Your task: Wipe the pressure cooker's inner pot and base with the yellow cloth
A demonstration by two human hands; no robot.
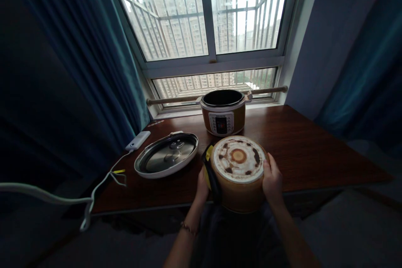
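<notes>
In front of me, over the near table edge, a golden-brown inner pot (241, 194) is tipped so that its stained whitish base shows. My right hand (272, 180) grips its right side, thumb near the base rim. My left hand (202, 186) is on the left side, closed on a black-and-yellow cloth-like piece (213, 176) that lies against the pot wall; its exact kind is unclear. Behind the pot stands the electric cooker body (222, 122) with its dark inside open at the top. Left of my left hand rests the cooker lid (166, 155), inner metal face up.
The brown wooden table (301, 146) runs up to the window. A white power strip (138, 140) lies at its left edge, with a white cable (103, 182) hanging off the side. Blue curtains (103, 50) flank the window, and a rail (266, 91) crosses behind the cooker.
</notes>
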